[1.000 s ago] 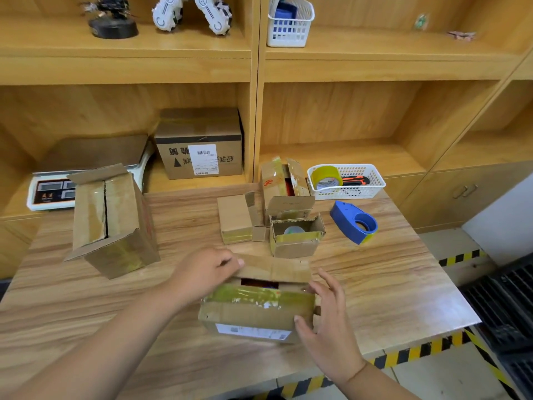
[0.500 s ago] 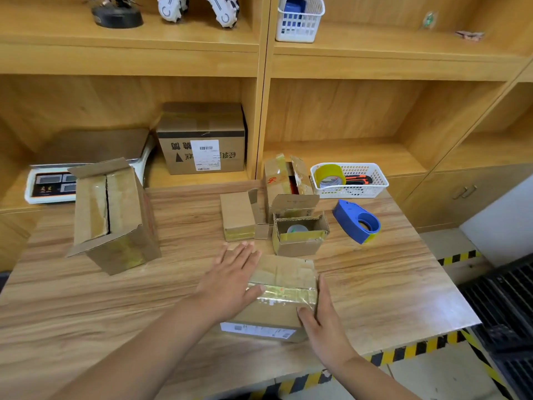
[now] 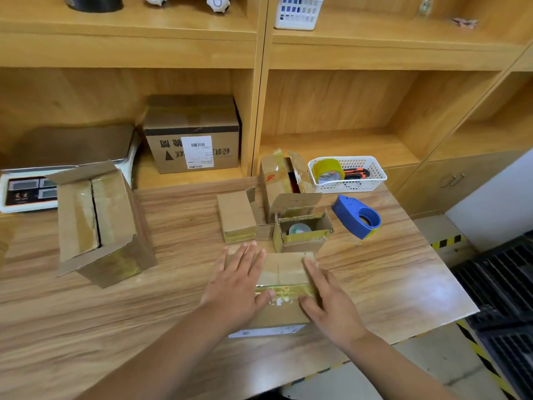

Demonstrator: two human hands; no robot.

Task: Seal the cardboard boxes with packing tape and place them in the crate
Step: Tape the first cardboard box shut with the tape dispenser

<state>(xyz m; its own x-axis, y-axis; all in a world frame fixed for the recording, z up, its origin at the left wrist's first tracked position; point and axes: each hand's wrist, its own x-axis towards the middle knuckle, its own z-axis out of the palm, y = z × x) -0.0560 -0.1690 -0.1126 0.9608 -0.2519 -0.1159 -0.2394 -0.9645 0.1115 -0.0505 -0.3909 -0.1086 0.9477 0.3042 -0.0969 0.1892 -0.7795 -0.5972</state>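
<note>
My left hand (image 3: pixel 236 284) and right hand (image 3: pixel 331 307) pressed flat, fingers straight; the box (image 3: pixel 284 269) beneath them sat closed, seemingly untaped, uncrated.

Wooden table (image 3: pixel 375 272), cardboard boxes (image 3: pixel 101 226), blue tape dispenser (image 3: pixel 357 216)

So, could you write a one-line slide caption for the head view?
Left hand and right hand press on a brown cardboard box on the wooden table, blue plastic tape dispenser beyond.

large box (image 3: pixel 101 223) left on table (image 3: pixel 178 284), tape dispenser (image 3: pixel 357 216) right, basket (image 3: pixel 350 174) behind it
</note>
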